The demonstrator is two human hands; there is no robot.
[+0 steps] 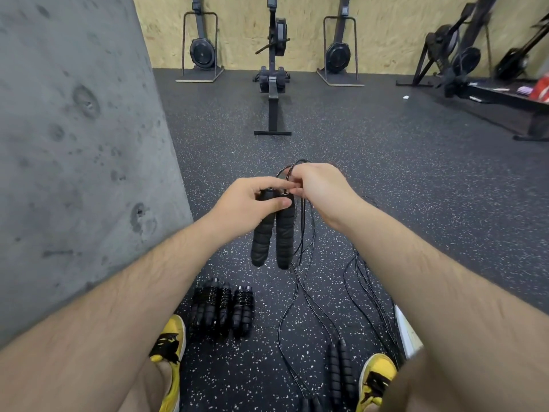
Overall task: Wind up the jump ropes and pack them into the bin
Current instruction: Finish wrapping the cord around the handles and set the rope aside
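My left hand (pixel 251 200) grips the tops of two black foam jump rope handles (pixel 274 236), which hang side by side above the floor. Just to the right, my right hand (pixel 319 190) pinches the thin black rope cord (pixel 306 233) next to the handle tops, a loop rising over its fingers. The cord trails down to the speckled floor. Wound-up jump ropes (pixel 222 310) lie bundled on the floor near my left shoe. Another pair of handles (pixel 340 370) with loose cord lies by my right shoe. A white bin edge (pixel 408 334) shows under my right forearm.
A grey concrete pillar (pixel 80 162) stands close on the left. Rowing machines (pixel 274 66) line the plywood back wall, one lying flat ahead. More equipment (pixel 475 72) crowds the far right. My yellow shoes (pixel 170 352) are at the bottom.
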